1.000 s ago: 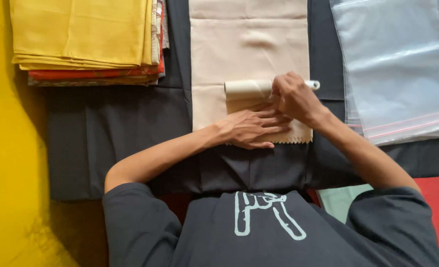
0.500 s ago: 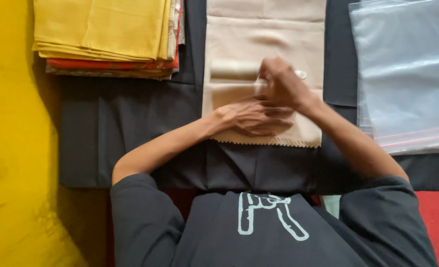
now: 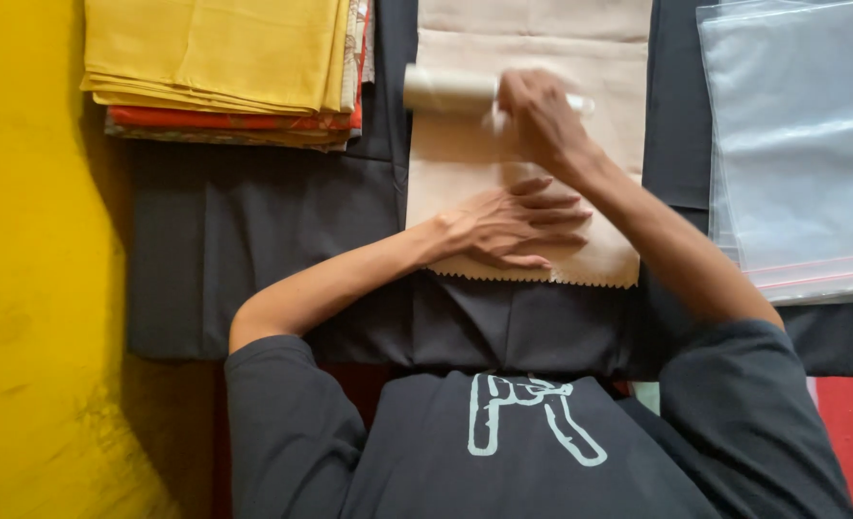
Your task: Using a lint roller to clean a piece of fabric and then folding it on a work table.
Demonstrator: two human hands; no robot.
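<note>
- Closed around the handle of a lint roller, the right hand hides most of that handle; only a pale tip shows past the knuckles, and both hand and roller are blurred.
- Roller's drum lies across the upper part of a beige cloth, sticking out just over the cloth's left edge.
- Left hand lies flat, palm down and fingers spread, pressing the lower part of the beige cloth; it grips nothing.
- Beige cloth rests on a dark grey cloth; its near edge is zigzag-cut, and its far end runs out of the top of the view.
- Right forearm crosses the cloth's lower right corner and covers it.
- Stack of folded fabrics sits well to the left of the roller, a yellow piece on top, an orange one and patterned ones beneath; only their edges show, and the stack is cut off at the top.
- Clear plastic bags with a reddish zip strip lie to the right, cut off by the right edge; how many are stacked cannot be told.
- Yellow surface fills the left side.
- Person's dark shirt with a pale print fills the bottom and hides whatever lies under it.
</note>
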